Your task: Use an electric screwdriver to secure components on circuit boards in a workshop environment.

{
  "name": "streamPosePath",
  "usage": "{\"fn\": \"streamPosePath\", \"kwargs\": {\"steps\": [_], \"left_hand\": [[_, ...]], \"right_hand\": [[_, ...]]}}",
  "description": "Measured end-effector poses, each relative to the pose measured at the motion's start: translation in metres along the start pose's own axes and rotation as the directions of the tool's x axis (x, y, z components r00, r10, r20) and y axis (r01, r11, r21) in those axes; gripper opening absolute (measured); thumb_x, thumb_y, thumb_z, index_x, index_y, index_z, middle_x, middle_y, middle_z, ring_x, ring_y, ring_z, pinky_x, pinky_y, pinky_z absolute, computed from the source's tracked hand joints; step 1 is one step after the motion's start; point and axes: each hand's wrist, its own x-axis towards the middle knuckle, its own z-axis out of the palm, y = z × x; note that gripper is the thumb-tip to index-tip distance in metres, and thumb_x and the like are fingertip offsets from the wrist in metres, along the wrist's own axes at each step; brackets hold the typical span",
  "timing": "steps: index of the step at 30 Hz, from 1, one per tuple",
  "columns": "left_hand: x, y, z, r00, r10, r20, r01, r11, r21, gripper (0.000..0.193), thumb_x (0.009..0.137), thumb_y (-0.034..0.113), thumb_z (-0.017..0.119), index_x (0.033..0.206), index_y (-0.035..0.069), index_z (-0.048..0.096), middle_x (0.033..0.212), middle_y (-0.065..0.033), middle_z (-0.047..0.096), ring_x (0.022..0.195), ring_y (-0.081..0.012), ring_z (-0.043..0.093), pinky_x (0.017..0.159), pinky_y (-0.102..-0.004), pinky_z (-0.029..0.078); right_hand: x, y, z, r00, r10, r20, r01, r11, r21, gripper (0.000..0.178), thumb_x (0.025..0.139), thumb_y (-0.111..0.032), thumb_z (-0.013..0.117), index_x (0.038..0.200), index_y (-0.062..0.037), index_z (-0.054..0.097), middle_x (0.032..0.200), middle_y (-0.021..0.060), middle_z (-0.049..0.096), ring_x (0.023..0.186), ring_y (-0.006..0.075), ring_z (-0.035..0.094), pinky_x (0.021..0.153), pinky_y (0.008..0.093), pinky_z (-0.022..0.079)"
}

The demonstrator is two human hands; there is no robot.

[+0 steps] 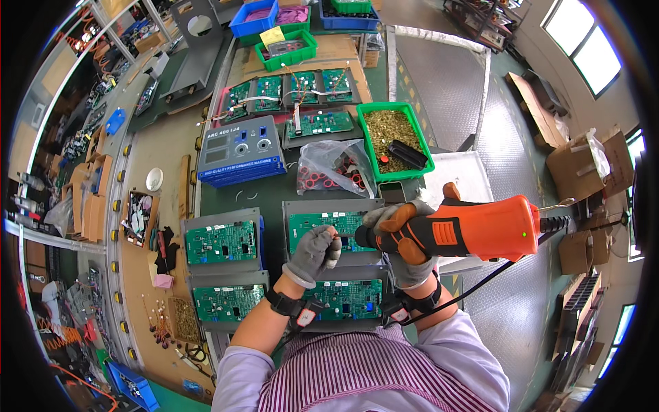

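My right hand (pixel 406 237), in a grey glove with orange-brown patches, grips an orange and black power screwdriver (pixel 473 230). Its black nose points left, over a green circuit board on a grey panel (pixel 367 207). Just left of that nose, my gloved left hand (pixel 316 253) is closed with its fingertips pinched together; whatever lies between them is too small to make out. Both hands are above the board, and they partly hide it. Around them lie more panels with boards: one to the left (pixel 221 242), one nearer left (pixel 228 302) and one nearer right (pixel 347 299).
Beyond my hands are a clear bag of red rings (pixel 333 172), a green bin of brass-coloured screws (pixel 388 120) holding a black object, and a dark phone (pixel 392 192). A stack of grey-blue front panels (pixel 240 152) stands far left. The screwdriver's black cable (pixel 473 294) loops by my right arm.
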Motion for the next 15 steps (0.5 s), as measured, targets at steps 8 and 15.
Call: {"fn": "streamPosePath", "kwargs": {"steps": [8,15], "left_hand": [[-0.003,-0.007,-0.009,0.997,0.037,0.066,-0.033,0.997,-0.066,0.022,0.084,0.031,0.053,0.081,0.009,0.049,0.063,-0.0004,0.049,0.047,-0.0075,0.043,0.037,-0.0184,0.033],[-0.007,0.002,-0.007,0.998,0.069,0.000,-0.067,0.967,0.244,0.026,0.083,0.036,0.053,0.075,0.011,0.049,0.057,0.0020,0.045,0.041,-0.0057,0.038,0.035,-0.0164,0.028]], "right_hand": [[0.003,0.001,0.004,0.995,0.080,0.053,-0.088,0.982,0.166,0.034,0.069,-0.025,0.070,0.086,-0.0017,0.052,0.070,0.0083,0.055,0.068,0.0244,0.056,0.071,0.0405,0.045],[0.004,0.012,-0.004,0.997,0.066,0.026,-0.069,0.988,0.141,0.029,0.066,-0.018,0.072,0.080,-0.0007,0.053,0.073,0.0103,0.058,0.072,0.0207,0.059,0.073,0.0384,0.048]]}}
